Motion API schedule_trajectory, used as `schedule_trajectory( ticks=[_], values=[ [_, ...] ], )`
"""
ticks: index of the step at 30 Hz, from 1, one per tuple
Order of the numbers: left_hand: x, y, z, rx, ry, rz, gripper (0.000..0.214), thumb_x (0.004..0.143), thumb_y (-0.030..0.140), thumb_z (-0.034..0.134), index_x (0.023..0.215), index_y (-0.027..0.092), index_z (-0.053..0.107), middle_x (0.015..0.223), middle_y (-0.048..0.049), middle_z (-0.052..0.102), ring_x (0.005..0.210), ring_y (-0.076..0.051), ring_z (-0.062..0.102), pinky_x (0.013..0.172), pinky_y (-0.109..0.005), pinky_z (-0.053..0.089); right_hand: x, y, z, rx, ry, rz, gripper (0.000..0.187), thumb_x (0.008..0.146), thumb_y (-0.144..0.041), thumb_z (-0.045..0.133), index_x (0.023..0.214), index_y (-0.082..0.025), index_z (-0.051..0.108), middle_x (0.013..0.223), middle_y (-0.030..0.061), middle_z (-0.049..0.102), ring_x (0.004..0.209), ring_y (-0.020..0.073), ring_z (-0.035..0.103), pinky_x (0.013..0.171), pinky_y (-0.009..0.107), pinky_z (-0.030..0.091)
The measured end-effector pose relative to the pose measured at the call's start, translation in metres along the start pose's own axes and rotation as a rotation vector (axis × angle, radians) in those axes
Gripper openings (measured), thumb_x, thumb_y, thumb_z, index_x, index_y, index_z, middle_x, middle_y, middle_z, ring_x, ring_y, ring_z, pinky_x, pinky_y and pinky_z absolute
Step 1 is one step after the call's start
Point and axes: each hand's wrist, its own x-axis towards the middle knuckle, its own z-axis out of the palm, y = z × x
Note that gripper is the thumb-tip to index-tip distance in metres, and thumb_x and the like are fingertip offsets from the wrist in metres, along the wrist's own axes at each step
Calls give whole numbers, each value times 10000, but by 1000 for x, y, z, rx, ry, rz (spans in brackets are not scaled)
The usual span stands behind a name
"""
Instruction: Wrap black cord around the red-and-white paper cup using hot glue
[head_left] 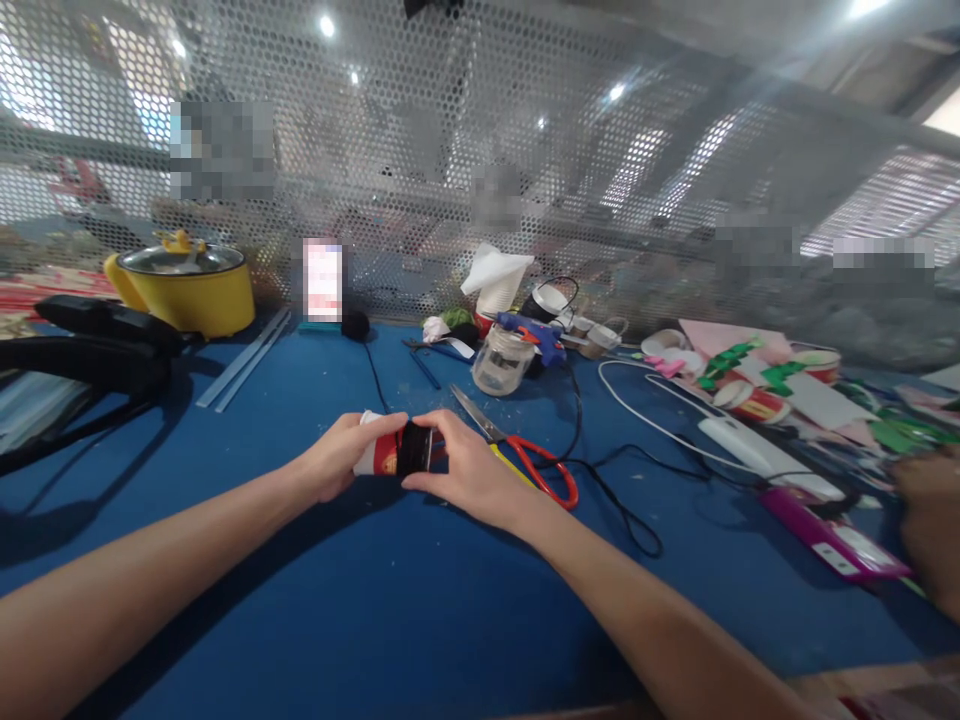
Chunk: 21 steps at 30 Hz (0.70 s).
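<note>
A red-and-white paper cup (pixel 385 455) lies sideways between my hands, above the blue tabletop. Black yarn (pixel 414 448) is wound round the part of it on the right. My left hand (pixel 341 455) is closed round the cup's left end. With thumb and fingers, my right hand (pixel 465 465) grips the yarn-wrapped end. A strand leads back from the cup to a black yarn ball (pixel 356 325). Scissors (pixel 536 465) with red and yellow handles lie partly behind my right hand. Beyond them stands a clear plastic jar (pixel 501 362) with a blue glue gun (pixel 536 335) beside it.
At the left are a yellow pot (pixel 199 295), clear glue sticks (pixel 244 360) and a black stand (pixel 97 350). A lit phone (pixel 323 282) leans at the back. A white power strip (pixel 769 455), cables and a purple box (pixel 836 540) lie right, near another person's hand (pixel 930 520).
</note>
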Motion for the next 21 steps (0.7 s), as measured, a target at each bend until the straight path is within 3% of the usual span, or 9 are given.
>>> schedule_trajectory(
  ticks=[4, 6, 9, 11, 15, 17, 21],
  values=[
    [1, -1, 1, 40, 45, 12, 189, 596, 289, 566, 572, 115, 497, 462, 30, 491, 405, -65, 430, 411, -181, 296, 1, 2, 1, -24, 3, -5, 503, 596, -339, 625, 1021, -164, 420, 999, 87, 484, 913, 187, 475, 766, 337, 395],
    [2, -3, 0, 92, 57, 45, 198, 603, 310, 545, 582, 118, 501, 465, 31, 486, 408, -70, 422, 417, -189, 292, 2, 2, -5, -2, 89, -4, 436, 629, -373, 588, 989, -171, 449, 967, 78, 504, 842, 169, 504, 703, 310, 422],
    [4, -6, -4, 224, 59, 122, 243, 632, 365, 501, 579, 128, 498, 469, 31, 477, 409, -75, 399, 420, -199, 273, 6, 4, -34, -1, 354, 60, 254, 711, -380, 489, 833, -160, 515, 754, 47, 552, 650, 128, 522, 586, 260, 427],
    [5, -8, -6, 320, 58, 167, 276, 650, 390, 473, 540, 136, 479, 445, 37, 447, 397, -73, 369, 413, -201, 251, 12, 9, -63, -61, 561, 130, 232, 736, -381, 444, 716, -161, 516, 615, 23, 534, 552, 118, 505, 534, 250, 411],
    [6, -8, -8, 464, 78, 208, 319, 657, 398, 450, 452, 158, 408, 392, 56, 357, 371, -64, 295, 392, -203, 201, 29, 38, -119, -194, 887, 251, 181, 744, -321, 417, 709, -163, 498, 669, 53, 550, 630, 154, 524, 568, 272, 400],
    [6, -7, -8, 511, 77, 213, 326, 655, 400, 445, 438, 165, 382, 386, 60, 330, 368, -64, 270, 385, -205, 183, 35, 55, -133, -99, 809, 473, 187, 708, -324, 473, 603, -170, 476, 638, 63, 545, 712, 186, 531, 614, 289, 397],
    [7, -6, -8, 559, 67, 190, 325, 663, 399, 431, 442, 174, 352, 391, 62, 301, 374, -66, 250, 386, -208, 175, 42, 79, -133, 131, 555, 649, 330, 688, -399, 492, 458, -167, 446, 432, 47, 492, 507, 180, 538, 505, 317, 421]
  ],
)
